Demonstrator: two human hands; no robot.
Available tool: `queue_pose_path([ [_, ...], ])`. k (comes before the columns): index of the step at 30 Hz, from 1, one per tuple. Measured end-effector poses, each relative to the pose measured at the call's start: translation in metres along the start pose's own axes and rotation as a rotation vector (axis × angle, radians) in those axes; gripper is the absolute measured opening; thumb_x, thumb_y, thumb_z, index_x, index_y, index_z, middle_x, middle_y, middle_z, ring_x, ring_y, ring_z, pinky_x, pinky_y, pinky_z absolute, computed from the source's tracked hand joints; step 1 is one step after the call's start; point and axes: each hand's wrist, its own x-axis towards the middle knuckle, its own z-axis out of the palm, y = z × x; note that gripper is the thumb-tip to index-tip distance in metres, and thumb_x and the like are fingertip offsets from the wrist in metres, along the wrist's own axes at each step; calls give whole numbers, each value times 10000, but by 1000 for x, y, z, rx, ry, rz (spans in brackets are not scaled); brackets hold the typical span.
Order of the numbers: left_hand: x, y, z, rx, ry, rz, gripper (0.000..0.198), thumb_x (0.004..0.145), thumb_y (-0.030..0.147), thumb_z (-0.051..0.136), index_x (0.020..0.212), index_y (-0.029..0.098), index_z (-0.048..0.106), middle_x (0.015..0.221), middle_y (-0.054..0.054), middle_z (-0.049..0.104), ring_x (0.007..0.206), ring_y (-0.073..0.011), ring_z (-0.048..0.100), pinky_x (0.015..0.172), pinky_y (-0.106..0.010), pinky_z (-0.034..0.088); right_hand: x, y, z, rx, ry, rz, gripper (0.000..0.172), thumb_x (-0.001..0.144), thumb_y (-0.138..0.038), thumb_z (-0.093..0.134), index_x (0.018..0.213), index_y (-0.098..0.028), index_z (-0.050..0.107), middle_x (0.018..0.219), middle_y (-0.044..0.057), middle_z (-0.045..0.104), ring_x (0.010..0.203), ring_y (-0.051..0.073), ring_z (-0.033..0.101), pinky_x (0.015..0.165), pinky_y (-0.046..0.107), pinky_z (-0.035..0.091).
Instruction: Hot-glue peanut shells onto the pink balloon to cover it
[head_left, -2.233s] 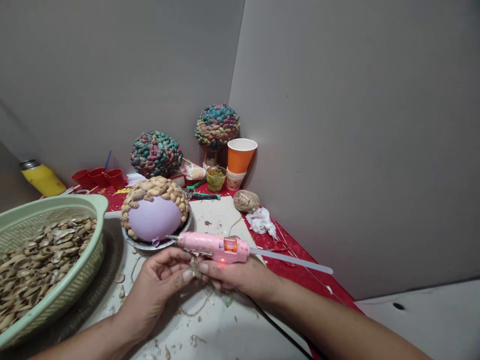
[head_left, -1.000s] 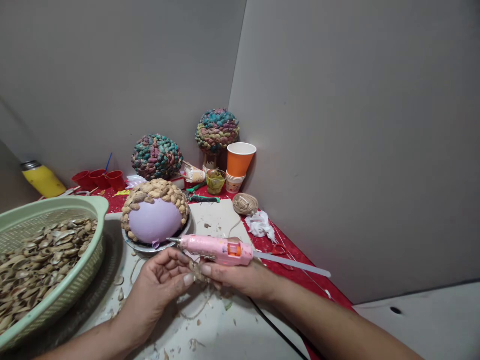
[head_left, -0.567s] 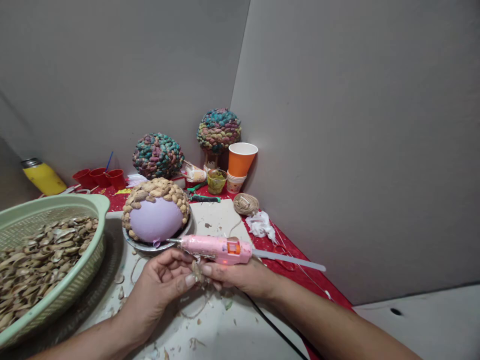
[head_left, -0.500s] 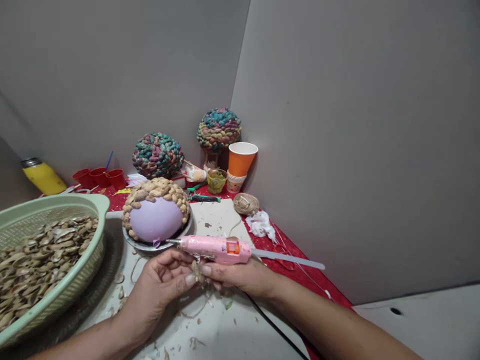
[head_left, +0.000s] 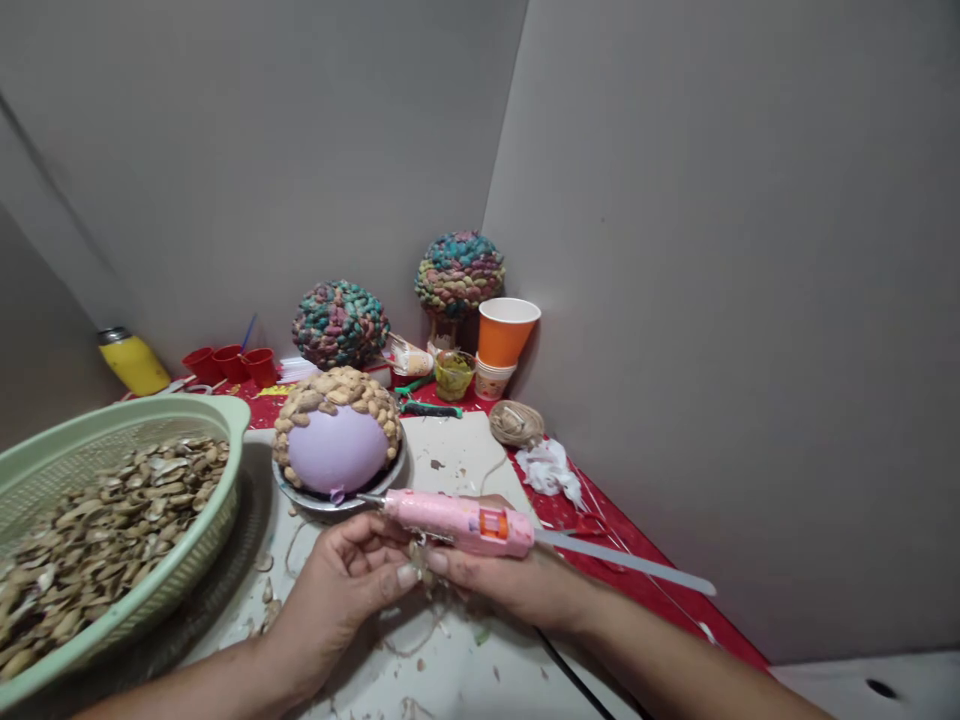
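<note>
My right hand (head_left: 510,580) is wrapped around a pink glue gun (head_left: 450,517) with a long translucent glue stick (head_left: 630,563) out of its back end. Its metal nozzle points left, near the knot of a lilac balloon (head_left: 337,447). Tan peanut shells (head_left: 341,385) cover the balloon's top and sides, and it rests in a metal dish (head_left: 397,470). My left hand (head_left: 349,585), closed in a pinch, has a small brownish shell piece (head_left: 418,560) at its fingertips, against my right thumb. Its exact shape is partly hidden by fingers.
A green basket (head_left: 240,430) of shells stands at left. Behind are two colored shell-covered balls (head_left: 341,322), red cups (head_left: 259,366), an orange cup (head_left: 508,335), green-handled pliers (head_left: 431,409) and a twine ball (head_left: 516,424). White tissue (head_left: 551,467) lies right; a black cord (head_left: 574,675) runs below.
The whole scene has shifted right and slightly down in view, as my head turned left. Both hands keep nearly the same grip on the glue gun and the shell piece.
</note>
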Motion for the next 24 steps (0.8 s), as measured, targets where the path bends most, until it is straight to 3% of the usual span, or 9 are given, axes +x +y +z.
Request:
queue_pose_path([
  [5, -1, -2, 1, -34, -10, 38, 354, 676, 226, 853, 993, 147, 718, 952, -89, 744, 859, -185, 678, 815, -298, 506, 1, -4, 5, -45, -63, -25, 265, 864, -420, 652, 973, -180, 676, 805, 13, 623, 769, 173, 585, 792, 303, 497],
  [7, -1, -3, 0, -27, 3, 56, 350, 669, 235, 858, 978, 142, 723, 937, -89, 742, 841, -182, 675, 795, -291, 503, -1, 1, 5, -133, -37, -30, 265, 890, -417, 609, 970, -169, 659, 839, 31, 625, 790, 187, 582, 736, 289, 492],
  [12, -2, -6, -1, -7, 61, 64, 341, 648, 254, 870, 945, 158, 733, 843, -49, 730, 768, -149, 657, 741, -255, 495, -4, 16, 0, -562, 78, -184, 269, 899, -358, 523, 694, -192, 474, 636, -22, 485, 548, 118, 429, 508, 230, 349],
  [18, -2, -5, 2, 65, 147, 107, 273, 646, 253, 867, 886, 193, 751, 842, -27, 739, 808, -151, 653, 771, -243, 505, 1, 34, -5, -905, 121, -619, 267, 951, -325, 420, 711, -226, 355, 607, -47, 407, 498, 110, 379, 483, 247, 273],
  [24, -1, -5, 3, 155, 200, 129, 211, 677, 279, 842, 835, 189, 734, 814, -13, 719, 801, -159, 644, 765, -244, 513, -3, 43, -5, -955, 114, -669, 277, 999, -316, 374, 738, -225, 402, 665, -8, 498, 585, 139, 474, 554, 268, 321],
])
